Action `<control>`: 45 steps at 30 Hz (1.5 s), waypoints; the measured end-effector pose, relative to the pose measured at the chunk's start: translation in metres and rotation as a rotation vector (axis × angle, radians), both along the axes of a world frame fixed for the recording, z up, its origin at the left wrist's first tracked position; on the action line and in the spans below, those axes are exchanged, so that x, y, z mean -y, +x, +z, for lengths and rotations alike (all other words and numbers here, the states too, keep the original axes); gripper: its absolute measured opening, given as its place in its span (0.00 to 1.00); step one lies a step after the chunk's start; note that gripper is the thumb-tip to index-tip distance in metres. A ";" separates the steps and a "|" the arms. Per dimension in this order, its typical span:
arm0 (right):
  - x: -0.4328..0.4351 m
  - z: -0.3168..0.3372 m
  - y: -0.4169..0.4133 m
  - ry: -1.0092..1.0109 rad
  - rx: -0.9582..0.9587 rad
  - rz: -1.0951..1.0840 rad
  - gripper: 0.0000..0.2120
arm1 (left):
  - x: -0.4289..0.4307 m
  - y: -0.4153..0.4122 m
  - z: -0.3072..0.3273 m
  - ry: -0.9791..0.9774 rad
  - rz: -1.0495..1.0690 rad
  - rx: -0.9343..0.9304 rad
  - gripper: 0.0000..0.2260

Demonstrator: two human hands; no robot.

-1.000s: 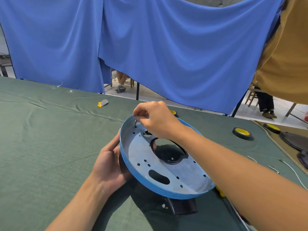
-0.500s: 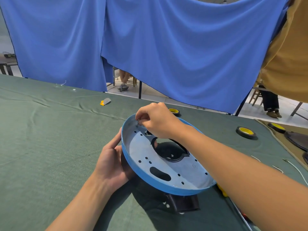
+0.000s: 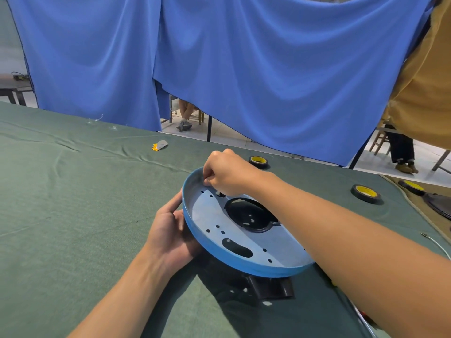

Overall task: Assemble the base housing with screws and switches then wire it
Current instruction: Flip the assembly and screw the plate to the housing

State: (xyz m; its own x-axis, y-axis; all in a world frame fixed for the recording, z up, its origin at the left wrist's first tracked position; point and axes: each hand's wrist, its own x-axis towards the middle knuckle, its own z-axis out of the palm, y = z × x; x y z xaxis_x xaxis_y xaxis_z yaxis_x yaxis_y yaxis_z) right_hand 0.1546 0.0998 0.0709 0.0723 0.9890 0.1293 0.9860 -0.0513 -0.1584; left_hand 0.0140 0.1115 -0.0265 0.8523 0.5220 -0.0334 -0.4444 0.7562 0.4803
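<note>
Where the fingertips [image 3: 207, 179] of the right hand [image 3: 229, 173] are pinched together, they are pressed against the inner far rim of the blue base housing [image 3: 210, 215]; whatever small part is held between them is hidden by the knuckles and cannot be made out. The left hand [image 3: 170, 236] is cupped around the housing's left edge, with the thumb laid along the rim and the other fingers tucked beneath, so that the round tray is kept tilted above the green tablecloth [image 3: 61, 203]. Small holes, an oval slot and a large central cut-out are seen in the housing's floor. A black part [image 3: 272, 287] is seen under its near edge. Three rolls of tape are set out on the cloth: one roll [image 3: 258, 161] just behind the right hand, a second roll [image 3: 365, 193] farther right, a third roll [image 3: 412, 186] by the cloth's edge. A yellow-and-grey scrap [image 3: 159, 145] is left on the far cloth, and a white wire [image 3: 436, 242] at the right. Blue curtains [image 3: 244, 69] are hung behind the table.
</note>
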 end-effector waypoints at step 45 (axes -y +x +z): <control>0.010 -0.002 -0.008 -0.070 0.224 0.079 0.10 | -0.013 -0.010 0.004 0.112 -0.029 -0.278 0.27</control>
